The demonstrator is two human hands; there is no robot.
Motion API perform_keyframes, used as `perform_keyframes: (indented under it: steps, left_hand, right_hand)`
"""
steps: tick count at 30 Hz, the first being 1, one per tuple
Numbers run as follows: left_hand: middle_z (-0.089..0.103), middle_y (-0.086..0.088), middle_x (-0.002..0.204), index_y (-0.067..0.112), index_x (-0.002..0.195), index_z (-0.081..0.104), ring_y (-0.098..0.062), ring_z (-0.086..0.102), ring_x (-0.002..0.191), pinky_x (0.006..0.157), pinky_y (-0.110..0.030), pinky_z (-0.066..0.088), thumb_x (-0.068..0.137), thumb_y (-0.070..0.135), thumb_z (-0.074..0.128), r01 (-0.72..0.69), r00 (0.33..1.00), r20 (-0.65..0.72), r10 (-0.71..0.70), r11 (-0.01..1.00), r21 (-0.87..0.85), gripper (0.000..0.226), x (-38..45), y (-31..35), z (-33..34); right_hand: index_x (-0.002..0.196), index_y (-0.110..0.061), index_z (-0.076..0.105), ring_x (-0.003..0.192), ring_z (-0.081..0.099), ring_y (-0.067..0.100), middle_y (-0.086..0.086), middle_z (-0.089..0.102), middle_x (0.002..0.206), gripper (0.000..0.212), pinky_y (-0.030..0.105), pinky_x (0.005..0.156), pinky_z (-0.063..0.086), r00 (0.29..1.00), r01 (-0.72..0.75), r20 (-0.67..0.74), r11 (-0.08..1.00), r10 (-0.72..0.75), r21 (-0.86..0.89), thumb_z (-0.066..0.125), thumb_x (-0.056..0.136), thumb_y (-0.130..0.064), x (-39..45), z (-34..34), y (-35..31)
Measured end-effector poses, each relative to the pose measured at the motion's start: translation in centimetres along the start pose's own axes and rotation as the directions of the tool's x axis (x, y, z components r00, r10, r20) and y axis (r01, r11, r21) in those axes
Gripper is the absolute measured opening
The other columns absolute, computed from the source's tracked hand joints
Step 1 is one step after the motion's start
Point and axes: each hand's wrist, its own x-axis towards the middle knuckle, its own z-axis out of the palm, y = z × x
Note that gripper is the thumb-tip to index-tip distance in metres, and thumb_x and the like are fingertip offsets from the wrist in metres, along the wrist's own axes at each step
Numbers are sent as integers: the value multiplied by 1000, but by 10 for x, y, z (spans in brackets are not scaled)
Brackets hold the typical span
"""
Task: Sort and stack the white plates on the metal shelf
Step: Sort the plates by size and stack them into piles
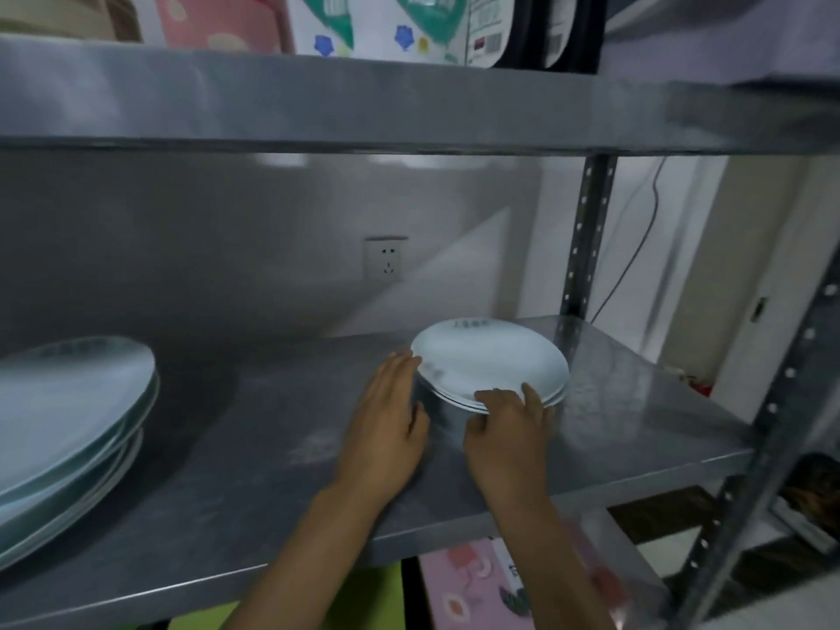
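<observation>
I am steadying the small plate stack point(491, 363) at the far right of the metal shelf point(272, 452). My left hand point(386, 429) is pressing its left rim, fingers straight; my right hand point(509, 429) is curling over the near rim. Uneven pushing could slide the upper plates off.

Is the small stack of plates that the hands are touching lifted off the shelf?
No. The small stack of plates rests on the metal shelf, with the left hand and right hand at its rim.
</observation>
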Motion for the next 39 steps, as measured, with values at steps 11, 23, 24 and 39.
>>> perform_keyframes:
  steps: [11,23,24,39]
  left_hand:
    - [24,9,156,32,145,33,-7,21,141,111,-20,17,97,32,48,27,999,-15,-28,997,-69,50,-11,8,-18]
    - [34,6,151,21,112,62,-10,17,145,108,-11,16,88,37,56,-52,971,-234,51,999,5,30,-48,7,-100]
    - [44,2,145,18,108,65,-13,23,143,111,-12,18,87,32,61,-76,959,-270,87,996,54,26,-50,5,-111]
    - [68,-4,94,6,89,70,-17,56,108,97,-20,39,85,24,63,44,787,-594,165,946,322,19,-113,-38,-255]
  right_hand:
    - [73,-6,71,84,63,35,11,70,78,20,35,84,44,900,213,-424,952,-102,222,70,69,15,-15,-12,-9]
    - [79,-7,71,103,61,27,1,71,84,15,31,98,41,788,486,-556,820,-263,302,66,73,5,-53,-10,-76]
    - [80,-7,72,104,60,27,-2,69,85,16,28,98,40,789,507,-548,798,-278,326,67,73,6,-56,-10,-88]
    - [94,-16,74,119,49,11,-19,62,105,30,14,101,36,796,577,-355,437,-490,690,59,77,4,-113,10,-235]
